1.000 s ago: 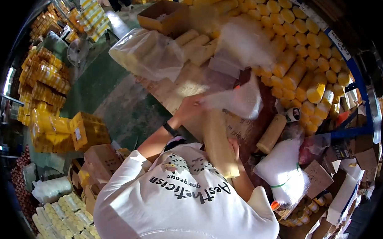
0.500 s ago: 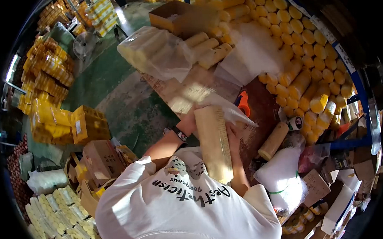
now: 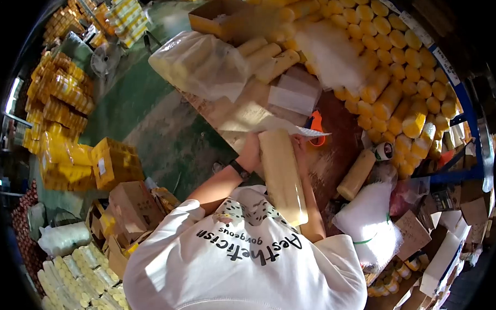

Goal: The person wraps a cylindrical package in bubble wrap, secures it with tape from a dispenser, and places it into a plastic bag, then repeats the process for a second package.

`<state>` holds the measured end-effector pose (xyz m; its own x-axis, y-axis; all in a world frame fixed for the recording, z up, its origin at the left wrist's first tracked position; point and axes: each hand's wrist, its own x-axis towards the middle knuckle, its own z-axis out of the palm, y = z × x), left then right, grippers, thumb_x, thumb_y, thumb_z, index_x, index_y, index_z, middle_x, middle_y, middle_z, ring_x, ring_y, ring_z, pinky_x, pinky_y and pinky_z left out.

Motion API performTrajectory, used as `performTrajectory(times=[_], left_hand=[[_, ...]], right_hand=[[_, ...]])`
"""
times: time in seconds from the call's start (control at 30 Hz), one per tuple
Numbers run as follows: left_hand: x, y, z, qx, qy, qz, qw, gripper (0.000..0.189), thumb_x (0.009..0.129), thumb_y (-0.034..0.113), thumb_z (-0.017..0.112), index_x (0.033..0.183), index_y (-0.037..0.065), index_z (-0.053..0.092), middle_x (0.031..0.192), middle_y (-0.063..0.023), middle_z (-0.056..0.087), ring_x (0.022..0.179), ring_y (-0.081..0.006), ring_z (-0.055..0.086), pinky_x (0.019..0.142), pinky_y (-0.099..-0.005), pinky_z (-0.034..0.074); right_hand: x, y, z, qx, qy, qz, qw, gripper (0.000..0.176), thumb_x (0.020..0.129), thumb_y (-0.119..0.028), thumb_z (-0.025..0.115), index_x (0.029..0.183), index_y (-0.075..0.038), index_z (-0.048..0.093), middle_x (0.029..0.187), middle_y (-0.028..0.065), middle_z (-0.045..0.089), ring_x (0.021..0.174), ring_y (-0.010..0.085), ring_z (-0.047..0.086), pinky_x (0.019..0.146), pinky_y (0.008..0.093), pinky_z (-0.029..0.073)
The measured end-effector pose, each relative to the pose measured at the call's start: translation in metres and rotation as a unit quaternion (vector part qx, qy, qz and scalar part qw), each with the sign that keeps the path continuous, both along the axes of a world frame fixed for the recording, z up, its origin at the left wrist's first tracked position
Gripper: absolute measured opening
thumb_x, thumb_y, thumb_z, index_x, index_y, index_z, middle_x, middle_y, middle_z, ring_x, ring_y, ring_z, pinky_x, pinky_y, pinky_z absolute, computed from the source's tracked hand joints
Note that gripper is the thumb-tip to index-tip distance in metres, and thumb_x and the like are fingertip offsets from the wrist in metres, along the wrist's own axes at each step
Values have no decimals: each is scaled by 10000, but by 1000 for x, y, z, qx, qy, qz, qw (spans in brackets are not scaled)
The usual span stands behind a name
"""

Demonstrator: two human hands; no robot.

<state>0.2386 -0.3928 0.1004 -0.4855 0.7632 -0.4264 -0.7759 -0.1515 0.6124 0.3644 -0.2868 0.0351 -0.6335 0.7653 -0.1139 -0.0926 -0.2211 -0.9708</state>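
A long tan roll [image 3: 283,175] with a smooth, shiny surface slants from the table edge toward my chest. My left hand [image 3: 251,153] is closed against the left side of its far end. On the opposite side my right hand [image 3: 299,149] grips it, fingers partly hidden behind the roll. A whitish bubble-wrap-like sheet [image 3: 313,132] sticks out past the far end of the roll, close to my right hand. Just beyond that sheet lies an orange tool-like object [image 3: 316,126], whose kind I cannot make out.
On the table [image 3: 227,119], a clear plastic bag [image 3: 199,66] covers several tan rolls. An open carton [image 3: 209,17] stands behind it. Stacked yellow rolls [image 3: 383,37] fill the right back. Another tan roll [image 3: 356,175] and a white bubble-wrap bundle [image 3: 363,222] are at my right.
The roll has turned in my hands; its dark-marked strip no longer shows. Its near end has moved slightly right and up. The whitish sheet at the far end now looks narrower.
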Motion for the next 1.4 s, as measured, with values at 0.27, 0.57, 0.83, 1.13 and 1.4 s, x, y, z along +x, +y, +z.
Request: performTrajectory(times=[0.27,0.57,0.83,1.13,1.4], left_hand=[[22,8,50,24,-72,-3,997,236,912,251,382,849,76,527,824,-69,567,759,-189,581,727,-338,481],[21,20,27,-5,107,58,993,201,947,206,424,935,53,553,825,-37,577,752,-166,569,748,-284,482],[25,-6,11,-106,621,134,765,156,914,121,494,810,5,486,673,-148,485,612,-263,502,560,-388,383],[48,-85,17,44,608,-183,771,178,926,141,518,850,-18,544,610,-173,457,503,-298,458,477,-365,340],[30,-82,86,-53,217,-320,921,228,954,300,529,920,80,581,632,77,435,530,-12,384,465,-193,286]], right_hand=[[6,-1,12,-215,54,-19,975,195,970,-203,492,990,-35,588,944,25,593,897,110,527,783,260,433],[21,-7,44,-252,70,-22,965,184,969,-201,497,965,-37,581,909,5,580,872,104,512,779,247,420],[32,-28,95,143,38,-119,982,187,987,-205,476,927,-42,547,869,-18,500,847,90,444,802,230,362],[116,-61,16,-103,14,-64,992,160,975,-181,488,1005,-49,571,934,18,574,829,133,529,771,267,440],[142,-84,74,-296,277,59,912,162,942,-213,532,972,-60,577,997,73,610,917,199,571,851,353,459]])
